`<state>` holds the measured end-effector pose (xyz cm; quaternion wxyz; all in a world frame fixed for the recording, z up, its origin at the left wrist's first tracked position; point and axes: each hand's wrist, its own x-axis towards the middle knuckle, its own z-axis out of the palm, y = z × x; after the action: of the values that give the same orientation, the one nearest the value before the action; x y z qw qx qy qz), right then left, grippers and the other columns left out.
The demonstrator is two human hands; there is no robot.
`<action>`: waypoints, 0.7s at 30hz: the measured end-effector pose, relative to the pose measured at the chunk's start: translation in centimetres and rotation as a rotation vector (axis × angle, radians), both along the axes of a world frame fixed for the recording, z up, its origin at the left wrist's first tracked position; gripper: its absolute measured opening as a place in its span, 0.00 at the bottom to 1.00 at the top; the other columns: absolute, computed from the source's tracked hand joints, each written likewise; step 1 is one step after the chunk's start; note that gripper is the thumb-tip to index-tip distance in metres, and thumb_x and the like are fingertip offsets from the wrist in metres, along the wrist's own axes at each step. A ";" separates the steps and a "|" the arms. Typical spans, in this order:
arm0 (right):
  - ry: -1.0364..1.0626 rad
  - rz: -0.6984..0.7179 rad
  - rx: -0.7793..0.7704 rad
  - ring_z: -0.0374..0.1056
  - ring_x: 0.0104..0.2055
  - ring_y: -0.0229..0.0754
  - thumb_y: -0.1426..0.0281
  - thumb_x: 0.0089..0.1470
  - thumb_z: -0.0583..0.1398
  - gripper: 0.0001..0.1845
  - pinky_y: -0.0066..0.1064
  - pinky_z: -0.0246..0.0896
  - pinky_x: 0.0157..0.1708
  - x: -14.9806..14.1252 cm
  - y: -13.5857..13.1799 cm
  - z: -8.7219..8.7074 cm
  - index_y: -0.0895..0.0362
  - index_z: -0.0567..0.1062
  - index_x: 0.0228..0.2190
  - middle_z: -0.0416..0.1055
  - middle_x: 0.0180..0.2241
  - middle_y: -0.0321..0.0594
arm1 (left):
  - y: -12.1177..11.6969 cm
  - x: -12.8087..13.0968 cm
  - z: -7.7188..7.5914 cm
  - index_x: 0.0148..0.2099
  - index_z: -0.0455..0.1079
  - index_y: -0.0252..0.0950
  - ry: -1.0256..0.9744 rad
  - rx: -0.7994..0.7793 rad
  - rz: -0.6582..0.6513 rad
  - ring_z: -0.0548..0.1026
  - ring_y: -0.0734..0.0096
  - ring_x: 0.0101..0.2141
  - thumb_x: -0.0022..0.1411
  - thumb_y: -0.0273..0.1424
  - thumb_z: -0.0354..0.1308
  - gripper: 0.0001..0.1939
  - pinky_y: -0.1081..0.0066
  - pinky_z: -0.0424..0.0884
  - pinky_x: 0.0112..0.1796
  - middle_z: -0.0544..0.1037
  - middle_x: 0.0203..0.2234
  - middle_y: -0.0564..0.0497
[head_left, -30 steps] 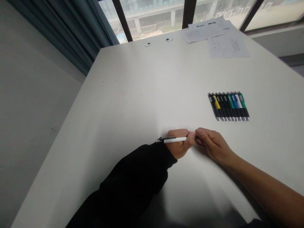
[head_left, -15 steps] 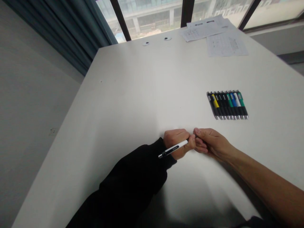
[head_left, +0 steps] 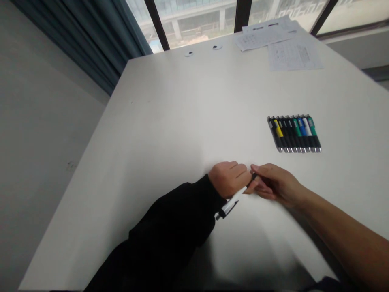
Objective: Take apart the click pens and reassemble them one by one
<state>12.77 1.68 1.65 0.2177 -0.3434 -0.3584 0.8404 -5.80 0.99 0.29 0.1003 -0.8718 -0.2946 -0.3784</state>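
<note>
A white and black click pen [head_left: 234, 199] slants between my two hands above the white table, its clicker end pointing down and to the left. My left hand [head_left: 230, 178], in a black sleeve, is closed with its fingers curled round the pen's dark grip part. At the tip end, the thumb and fingers of my right hand [head_left: 278, 182] pinch the pen. The tip itself is hidden by the fingers. Beyond my right hand lies a slanted row of several click pens [head_left: 294, 134] side by side, mostly black, with yellow, green, blue and white ones among them.
Printed paper sheets [head_left: 294, 54] lie at the far right of the table [head_left: 170, 121]. Two small white oval pieces with dark spots [head_left: 217, 47] sit near the far edge. A blue-grey curtain [head_left: 100, 36] hangs at the left beside the window.
The pen has turned in my hands: its clicker end has swung downward and its clip now faces the lower side. My left hand has rolled over slightly. The view has shifted a little.
</note>
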 end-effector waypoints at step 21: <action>-0.150 -0.136 0.409 0.64 0.28 0.38 0.59 0.53 0.70 0.15 0.31 0.62 0.30 0.3 -0.1 1.0 0.55 0.76 0.36 0.71 0.26 0.35 | -1.2 0.2 0.0 0.23 0.65 0.36 -0.590 -1.008 -0.057 0.66 0.75 0.22 0.74 0.42 0.45 0.28 0.70 0.61 0.26 0.70 0.19 0.52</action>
<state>13.03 1.53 2.64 0.3117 -0.3771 -0.5127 0.7056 -5.64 -0.25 0.33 -0.4234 -0.6773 -0.4301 -0.4207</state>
